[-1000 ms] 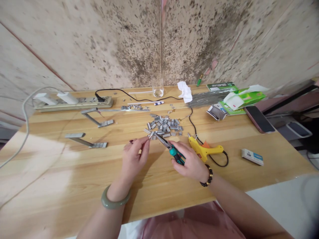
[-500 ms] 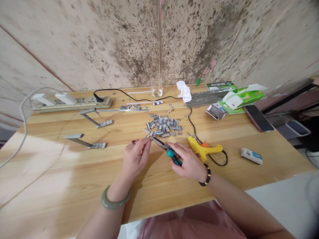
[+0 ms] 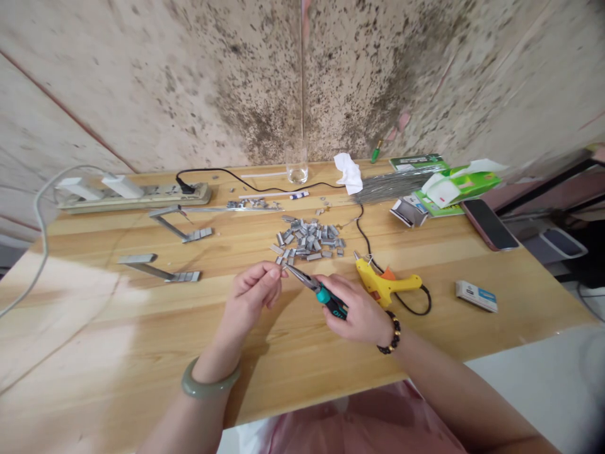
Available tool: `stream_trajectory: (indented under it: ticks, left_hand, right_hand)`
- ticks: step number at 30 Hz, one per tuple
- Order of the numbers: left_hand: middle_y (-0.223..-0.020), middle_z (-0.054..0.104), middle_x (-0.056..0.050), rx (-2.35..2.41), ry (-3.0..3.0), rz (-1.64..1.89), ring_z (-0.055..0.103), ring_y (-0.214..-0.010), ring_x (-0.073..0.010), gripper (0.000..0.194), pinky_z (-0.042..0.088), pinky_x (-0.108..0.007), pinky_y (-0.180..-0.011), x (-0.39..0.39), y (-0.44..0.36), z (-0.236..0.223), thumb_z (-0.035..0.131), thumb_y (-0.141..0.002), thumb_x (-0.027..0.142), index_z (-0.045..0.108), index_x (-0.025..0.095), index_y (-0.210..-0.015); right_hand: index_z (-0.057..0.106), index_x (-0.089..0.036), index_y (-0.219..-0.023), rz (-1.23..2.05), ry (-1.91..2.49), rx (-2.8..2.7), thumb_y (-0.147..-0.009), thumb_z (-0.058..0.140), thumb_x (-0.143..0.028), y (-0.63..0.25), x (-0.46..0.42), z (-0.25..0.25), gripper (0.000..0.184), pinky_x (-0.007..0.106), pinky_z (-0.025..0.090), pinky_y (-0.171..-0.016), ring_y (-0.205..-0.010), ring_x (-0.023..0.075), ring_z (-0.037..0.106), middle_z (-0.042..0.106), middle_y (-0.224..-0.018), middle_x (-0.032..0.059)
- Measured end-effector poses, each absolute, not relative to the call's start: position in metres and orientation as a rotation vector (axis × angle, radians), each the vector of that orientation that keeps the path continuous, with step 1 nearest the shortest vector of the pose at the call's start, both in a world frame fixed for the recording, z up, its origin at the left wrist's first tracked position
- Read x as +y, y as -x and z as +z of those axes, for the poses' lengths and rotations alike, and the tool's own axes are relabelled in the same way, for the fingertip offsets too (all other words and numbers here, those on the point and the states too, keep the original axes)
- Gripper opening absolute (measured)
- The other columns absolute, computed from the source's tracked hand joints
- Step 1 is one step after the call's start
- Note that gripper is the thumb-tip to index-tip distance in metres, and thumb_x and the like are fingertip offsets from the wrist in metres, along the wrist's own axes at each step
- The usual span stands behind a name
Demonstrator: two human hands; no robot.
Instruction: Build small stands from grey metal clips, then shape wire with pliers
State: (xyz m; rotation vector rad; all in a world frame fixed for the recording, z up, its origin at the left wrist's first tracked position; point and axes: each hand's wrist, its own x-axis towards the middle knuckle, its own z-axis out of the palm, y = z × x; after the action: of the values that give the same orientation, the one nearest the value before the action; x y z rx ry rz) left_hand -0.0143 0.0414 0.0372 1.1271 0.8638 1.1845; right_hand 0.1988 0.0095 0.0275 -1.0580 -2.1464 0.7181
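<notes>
My right hand [image 3: 355, 309] is closed around the teal handles of a pair of needle-nose pliers [image 3: 312, 287], whose jaws point left and up. My left hand [image 3: 250, 295] pinches something tiny at the plier tips; it is too small to name. Both hands hover just above the wooden table [image 3: 142, 334], in front of a heap of small grey staple blocks [image 3: 309, 238]. A yellow glue gun [image 3: 384, 285] lies right of my right hand, its black cord running back across the table.
At the left lie two bent staple strips [image 3: 161, 268] [image 3: 182, 226] and a power strip [image 3: 132, 197]. A glass [image 3: 296, 165], a white tissue [image 3: 348, 171], wire bundle [image 3: 387, 184], green packets [image 3: 460, 183], a phone [image 3: 489, 224] and a small box [image 3: 476, 296] stand behind and right.
Both hands have drawn back from the staple heap toward me, the plier tips and left fingers staying together. My left wrist has shifted a little left.
</notes>
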Motion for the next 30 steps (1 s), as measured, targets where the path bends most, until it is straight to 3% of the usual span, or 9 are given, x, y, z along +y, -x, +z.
stream_trajectory:
  ticks: [4, 9, 18, 30]
  left_hand:
    - [-0.037, 0.027, 0.01, 0.788, -0.994, 1.143, 0.02, -0.032, -0.0037, 0.019, 0.019, -0.02, -0.038, 0.04, 0.013, 0.042, 0.063, -0.082, 0.032, 0.066, 0.016, -0.073]
    - [-0.034, 0.025, 0.011, 0.7, -0.919, 1.112, 0.022, -0.03, -0.0033, 0.02, 0.024, -0.02, -0.041, 0.038, 0.01, 0.043, 0.063, -0.081, 0.033, 0.066, 0.016, -0.072]
    - [-0.039, 0.038, 0.008, 0.788, -1.091, 1.367, 0.033, -0.037, -0.0056, 0.013, 0.027, -0.019, -0.04, 0.043, 0.012, 0.035, 0.067, -0.08, 0.028, 0.071, 0.017, -0.086]
    - [-0.047, 0.047, 0.004, 0.877, -1.211, 1.294, 0.039, -0.043, -0.0072, 0.013, 0.032, -0.02, -0.042, 0.041, 0.015, 0.025, 0.064, -0.082, 0.029, 0.071, 0.018, -0.084]
  right_hand:
    - [0.044, -0.02, -0.131, 0.725, 1.047, -2.162, -0.078, 0.055, -0.014, -0.199, 0.009, 0.029, 0.054, 0.038, 0.048, -0.09, -0.101, 0.0239, 0.058, 0.06, -0.109, 0.0098]
    - [0.045, -0.019, -0.131, 0.735, 1.027, -2.164, -0.077, 0.055, -0.013, -0.199, 0.01, 0.031, 0.055, 0.036, 0.049, -0.086, -0.095, 0.0224, 0.058, 0.06, -0.108, 0.0095]
    - [0.042, -0.018, -0.131, 0.696, 1.064, -2.093, -0.075, 0.055, -0.009, -0.199, 0.011, 0.031, 0.058, 0.036, 0.048, -0.089, -0.099, 0.0218, 0.056, 0.057, -0.112, 0.0099]
    - [0.042, -0.019, -0.132, 0.699, 1.045, -2.089, -0.074, 0.054, -0.008, -0.198, 0.011, 0.032, 0.06, 0.032, 0.051, -0.082, -0.096, 0.0204, 0.057, 0.057, -0.114, 0.0099]
